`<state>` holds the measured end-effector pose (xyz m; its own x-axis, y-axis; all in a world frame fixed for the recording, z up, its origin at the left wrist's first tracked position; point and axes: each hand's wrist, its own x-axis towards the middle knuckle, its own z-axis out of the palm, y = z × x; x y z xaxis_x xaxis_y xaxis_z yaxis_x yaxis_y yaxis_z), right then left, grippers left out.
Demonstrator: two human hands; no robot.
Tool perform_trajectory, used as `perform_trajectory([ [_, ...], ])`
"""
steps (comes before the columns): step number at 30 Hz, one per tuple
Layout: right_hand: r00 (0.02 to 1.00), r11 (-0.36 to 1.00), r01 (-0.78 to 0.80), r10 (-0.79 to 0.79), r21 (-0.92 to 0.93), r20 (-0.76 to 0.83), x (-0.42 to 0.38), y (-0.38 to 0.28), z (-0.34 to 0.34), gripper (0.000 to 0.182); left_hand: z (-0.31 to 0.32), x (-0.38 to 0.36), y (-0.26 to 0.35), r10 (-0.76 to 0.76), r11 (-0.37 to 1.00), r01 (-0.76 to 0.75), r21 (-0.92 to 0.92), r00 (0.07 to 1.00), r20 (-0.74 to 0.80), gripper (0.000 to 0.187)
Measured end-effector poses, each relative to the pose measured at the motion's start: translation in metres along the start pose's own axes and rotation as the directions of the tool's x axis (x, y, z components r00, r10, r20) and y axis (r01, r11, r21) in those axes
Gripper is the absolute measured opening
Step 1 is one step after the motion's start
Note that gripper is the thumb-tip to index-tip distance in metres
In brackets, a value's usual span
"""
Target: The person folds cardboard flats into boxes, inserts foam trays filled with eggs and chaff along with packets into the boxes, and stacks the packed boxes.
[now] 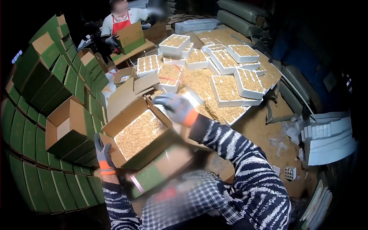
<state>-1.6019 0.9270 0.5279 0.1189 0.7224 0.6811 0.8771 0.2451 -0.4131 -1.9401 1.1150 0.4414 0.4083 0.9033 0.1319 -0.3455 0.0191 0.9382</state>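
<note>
A cardboard box [155,149] stands open in front of me, brown inside and green on part of its outer side. Inside it lies a layer of tan, grainy material [138,134] with a white edge showing. My left hand [103,155], in a grey and orange glove, grips the box's near left corner, with the thumb apart from the fingers. Over the far right corner reaches my right hand [178,108], gloved alike, its fingers stretched out and slightly blurred. Below the box is another green and brown carton [168,168] with a pink strap.
White foam trays [226,86] filled with tan material are stacked across the table. Green cartons [34,153] form a wall on the left, with an open box [63,124] before it. A person in a red apron [120,26] handles a carton at the back. White slabs [327,138] stand right.
</note>
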Motion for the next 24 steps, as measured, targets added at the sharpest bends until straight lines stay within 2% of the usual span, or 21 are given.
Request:
perform_trajectory([
  [1,0.977,0.979,-0.190,0.196,-0.072,0.081,-0.029,0.020,-0.013,0.029,0.016,-0.012,0.018,-0.023,1.000,0.023,0.016,1.000,0.006,0.074],
  [2,0.911,0.918,-0.365,0.387,-0.158,0.144,-0.067,0.047,-0.017,0.030,-0.034,-0.007,-0.017,0.271,0.697,-0.404,0.593,0.913,0.305,0.061],
  [3,0.766,0.810,-0.500,0.579,-0.308,0.280,-0.111,0.074,-0.013,0.032,-0.035,-0.018,-0.010,0.189,0.864,-0.247,0.438,0.967,0.173,0.053],
  [4,0.694,0.776,-0.448,0.615,-0.445,0.374,-0.155,0.091,-0.011,0.037,-0.048,-0.026,-0.016,0.131,0.931,-0.129,0.342,0.991,0.017,0.048],
  [5,0.564,0.707,-0.520,0.705,-0.479,0.430,-0.197,0.112,0.003,0.042,-0.062,-0.034,-0.022,0.070,0.977,-0.040,0.210,0.988,-0.140,0.045],
  [6,0.486,0.677,-0.621,0.728,-0.394,0.485,-0.234,0.131,0.016,0.043,-0.107,-0.040,-0.048,0.061,0.984,-0.002,0.176,0.942,-0.330,0.044],
  [7,0.513,0.679,-0.584,0.734,-0.445,0.445,-0.252,0.125,0.020,0.041,-0.153,-0.048,-0.066,0.029,0.873,0.142,0.466,0.940,-0.341,0.046],
  [8,0.543,0.677,-0.545,0.735,-0.495,0.407,-0.264,0.120,0.024,0.039,-0.189,-0.062,-0.085,0.006,0.661,0.269,0.701,0.932,-0.363,0.049],
  [9,0.553,0.679,-0.549,0.732,-0.488,0.397,-0.276,0.128,0.034,0.036,-0.204,-0.082,-0.106,-0.204,0.841,0.362,0.402,0.900,-0.384,0.046],
  [10,0.563,0.682,-0.553,0.729,-0.479,0.388,-0.284,0.140,0.045,0.033,-0.218,-0.102,-0.127,-0.404,0.886,0.460,0.058,0.828,-0.388,0.044],
  [11,0.510,0.661,-0.523,0.749,-0.538,0.424,-0.286,0.148,0.052,0.025,-0.216,-0.120,-0.135,-0.515,0.847,0.523,-0.097,0.760,-0.398,0.043],
  [12,0.514,0.661,-0.497,0.747,-0.563,0.423,-0.290,0.162,0.062,0.021,-0.205,-0.130,-0.141,-0.545,0.826,0.552,-0.119,0.724,-0.423,0.043],
  [15,0.477,0.640,-0.609,0.768,-0.468,0.428,-0.294,0.186,0.063,0.017,-0.187,-0.138,-0.146,-0.556,0.800,0.596,-0.069,0.694,-0.457,0.041],
  [16,0.533,0.656,-0.620,0.755,-0.431,0.382,-0.300,0.191,0.065,0.017,-0.183,-0.138,-0.145,-0.554,0.796,0.602,-0.052,0.692,-0.462,0.041],
  [18,0.571,0.643,-0.640,0.765,-0.421,0.299,-0.297,0.203,0.062,0.021,-0.173,-0.138,-0.150,-0.557,0.785,0.620,-0.019,0.692,-0.459,0.040],
  [20,0.550,0.569,-0.674,0.812,-0.471,0.195,-0.280,0.218,0.047,0.025,-0.159,-0.139,-0.157,-0.568,0.770,0.638,0.008,0.692,-0.445,0.039],
  [21,0.475,0.517,-0.703,0.852,-0.488,0.218,-0.275,0.226,0.046,0.031,-0.151,-0.138,-0.165,-0.577,0.762,0.647,0.020,0.692,-0.433,0.039],
  [22,0.458,0.500,-0.727,0.864,-0.471,0.210,-0.258,0.218,0.036,0.039,-0.143,-0.135,-0.171,-0.587,0.751,0.659,0.034,0.691,-0.421,0.038],
  [24,0.585,0.624,-0.655,0.775,-0.426,0.237,-0.266,0.230,0.035,0.038,-0.123,-0.127,-0.180,-0.591,0.743,0.665,0.075,0.704,-0.393,0.038],
])
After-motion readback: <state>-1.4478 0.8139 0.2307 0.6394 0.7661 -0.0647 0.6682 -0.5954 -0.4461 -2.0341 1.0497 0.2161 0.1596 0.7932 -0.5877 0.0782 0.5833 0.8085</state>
